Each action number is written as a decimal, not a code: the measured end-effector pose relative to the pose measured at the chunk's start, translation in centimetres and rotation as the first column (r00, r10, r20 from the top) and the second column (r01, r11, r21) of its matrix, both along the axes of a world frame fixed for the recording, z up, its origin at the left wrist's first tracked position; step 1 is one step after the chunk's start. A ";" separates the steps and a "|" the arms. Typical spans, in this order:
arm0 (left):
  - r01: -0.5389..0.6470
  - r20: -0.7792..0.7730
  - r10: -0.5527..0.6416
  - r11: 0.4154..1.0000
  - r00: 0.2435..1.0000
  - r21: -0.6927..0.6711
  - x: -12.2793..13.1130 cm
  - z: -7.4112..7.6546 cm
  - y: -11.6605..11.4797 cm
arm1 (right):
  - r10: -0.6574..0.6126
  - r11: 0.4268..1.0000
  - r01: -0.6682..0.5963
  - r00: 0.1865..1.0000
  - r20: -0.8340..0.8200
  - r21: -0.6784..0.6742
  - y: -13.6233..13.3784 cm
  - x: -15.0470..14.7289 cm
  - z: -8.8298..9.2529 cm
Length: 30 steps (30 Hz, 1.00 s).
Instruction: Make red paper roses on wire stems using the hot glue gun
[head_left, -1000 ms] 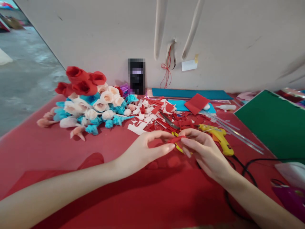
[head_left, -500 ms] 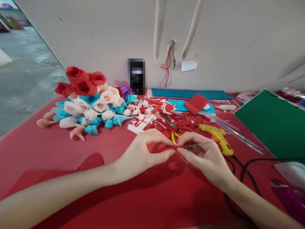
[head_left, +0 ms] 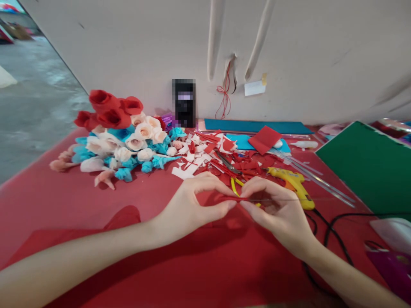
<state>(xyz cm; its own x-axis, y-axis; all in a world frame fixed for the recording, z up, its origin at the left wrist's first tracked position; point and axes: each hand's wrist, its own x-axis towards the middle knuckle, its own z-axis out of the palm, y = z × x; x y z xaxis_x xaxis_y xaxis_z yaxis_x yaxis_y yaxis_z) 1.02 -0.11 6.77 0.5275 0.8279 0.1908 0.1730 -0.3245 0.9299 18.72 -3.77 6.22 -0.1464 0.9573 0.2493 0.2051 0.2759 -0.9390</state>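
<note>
My left hand (head_left: 194, 205) pinches one end of a narrow rolled piece of red paper (head_left: 229, 198) between thumb and index finger. Close against it, my right hand (head_left: 278, 207) is closed in a pinch on the other end of the same piece. A thin wire (head_left: 308, 199) runs out of the red paper and past my right fingers toward the right. Just behind my fingertips lie yellow handles (head_left: 235, 187) of a tool, partly hidden. Beyond them, metal scissors blades (head_left: 226, 161) rest among red and white paper scraps (head_left: 205, 156).
Red, white and blue paper flowers (head_left: 128, 141) are heaped at the left. A yellow glue gun (head_left: 293, 184) with a black cord (head_left: 334, 226) lies to the right, near clear sticks (head_left: 324, 184). A green board (head_left: 369, 167) stands farther right. Red sheets (head_left: 180, 265) cover the front.
The wire has swung from slanting upward to nearly level as my right fingers shifted slightly. The red piece looks more tightly rolled. My left hand has barely moved.
</note>
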 end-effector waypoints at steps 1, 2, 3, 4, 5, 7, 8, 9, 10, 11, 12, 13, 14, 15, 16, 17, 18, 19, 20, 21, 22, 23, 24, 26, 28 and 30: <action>0.002 0.004 -0.002 1.000 1.000 -0.006 0.0 0.0 0.0 | 0.002 1.000 -0.002 1.000 -0.008 0.008 0.0 0.0 0.0; 0.003 0.009 -0.003 1.000 1.000 -0.013 0.0 0.0 0.0 | 0.006 1.000 -0.006 1.000 -0.015 0.012 0.0 0.0 0.0; 0.004 0.013 -0.004 1.000 1.000 -0.020 0.0 0.0 0.0 | 0.008 1.000 -0.008 1.000 -0.020 0.013 0.0 0.0 0.1; 0.007 0.017 -0.007 1.000 1.000 -0.028 0.0 0.0 0.0 | 0.010 1.000 -0.009 1.000 -0.023 0.011 0.0 0.1 0.1; 0.009 0.020 -0.008 0.999 1.000 -0.039 0.0 0.0 0.0 | 0.009 1.000 -0.009 1.000 -0.024 0.011 0.0 0.1 0.1; 0.009 0.020 -0.007 0.998 1.000 -0.063 -0.1 -0.1 0.0 | 0.008 1.000 -0.008 1.000 -0.023 0.016 0.0 0.1 0.1; 0.008 0.020 -0.007 0.997 1.000 -0.072 -0.1 -0.1 0.0 | 0.011 1.000 -0.011 1.000 -0.024 0.018 0.0 0.0 0.1; 0.009 0.019 -0.007 0.997 1.000 -0.080 -0.1 -0.1 0.0 | 0.014 1.000 -0.013 1.000 -0.028 0.019 0.1 0.0 0.1; 0.009 0.020 -0.008 0.996 1.000 -0.086 -0.1 -0.1 0.0 | 0.018 1.000 -0.017 0.999 -0.032 0.016 0.1 0.0 0.1; 0.009 0.021 -0.007 0.996 1.000 -0.089 -0.1 -0.1 0.0 | 0.020 1.000 -0.019 0.999 -0.035 0.010 0.1 0.0 0.1; 0.008 0.022 -0.006 0.996 1.000 -0.092 -0.1 -0.1 0.0 | 0.020 1.000 -0.020 0.999 -0.037 0.001 0.1 0.0 0.0; 0.004 0.021 -0.002 0.996 1.000 -0.095 -0.1 -0.1 0.0 | 0.018 1.000 -0.018 0.999 -0.036 -0.011 0.1 0.0 0.0; -0.001 0.019 0.003 0.995 1.000 -0.097 -0.1 0.0 0.0 | 0.017 0.999 -0.018 0.999 -0.034 -0.030 0.1 0.0 0.0; -0.007 0.016 0.009 0.995 1.000 -0.099 -0.1 0.0 0.0 | 0.016 0.998 -0.018 0.999 -0.033 -0.056 0.1 0.0 0.1; -0.013 0.014 0.015 0.995 1.000 -0.100 -0.1 0.0 0.0 | 0.017 0.996 -0.020 0.999 -0.035 -0.092 0.1 0.0 0.1; -0.017 0.009 0.018 0.995 1.000 -0.102 -0.1 0.0 0.0 | 0.020 0.991 -0.025 0.999 -0.042 -0.131 0.2 0.0 0.1; -0.019 0.005 0.020 0.994 1.000 -0.103 -0.1 0.0 0.1 | 0.023 0.985 -0.031 0.998 -0.051 -0.168 0.2 0.0 0.1; -0.021 0.001 0.022 0.994 1.000 -0.106 -0.1 0.0 0.1 | 0.026 0.980 -0.037 0.998 -0.060 -0.198 0.2 0.0 0.2; -0.022 -0.001 0.022 0.994 1.000 -0.110 -0.1 0.0 0.1 | 0.027 0.975 -0.041 0.997 -0.068 -0.217 0.3 0.0 0.2; -0.023 -0.001 0.023 0.993 1.000 -0.114 -0.1 -0.1 0.2 | 0.028 0.972 -0.044 0.997 -0.073 -0.229 0.3 0.0 0.2; -0.023 0.001 0.023 0.993 1.000 -0.118 -0.1 -0.1 0.2 | 0.029 0.970 -0.046 0.997 -0.077 -0.237 0.3 -0.1 0.3; -0.021 0.003 0.022 0.992 1.000 -0.121 -0.1 -0.1 0.2 | 0.027 0.969 -0.046 0.996 -0.080 -0.243 0.3 -0.1 0.4; -0.021 0.005 0.022 0.992 1.000 -0.122 0.0 -0.1 0.2 | 0.023 0.967 -0.044 0.996 -0.086 -0.251 0.3 -0.1 0.4; -0.018 0.004 0.019 0.993 1.000 -0.115 0.0 -0.1 0.1 | 0.014 0.963 -0.039 0.995 -0.094 -0.265 0.3 -0.1 0.5; -0.017 -0.007 0.017 0.995 1.000 -0.097 0.0 0.1 0.0 | 0.005 0.962 -0.031 0.996 -0.094 -0.271 0.2 -0.1 0.6; -0.017 -0.026 0.015 0.997 1.000 -0.076 0.0 0.2 0.0 | 0.001 0.962 -0.025 0.996 -0.088 -0.271 0.2 -0.1 0.6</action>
<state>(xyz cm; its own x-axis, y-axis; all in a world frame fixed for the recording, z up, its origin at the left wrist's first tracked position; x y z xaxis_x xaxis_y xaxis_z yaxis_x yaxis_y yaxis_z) 1.01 -0.14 7.00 0.5178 0.8480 0.1133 0.2018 -0.2497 0.9471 18.60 -3.56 6.83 -0.1485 0.9889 -0.0074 0.1184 0.0104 -0.9929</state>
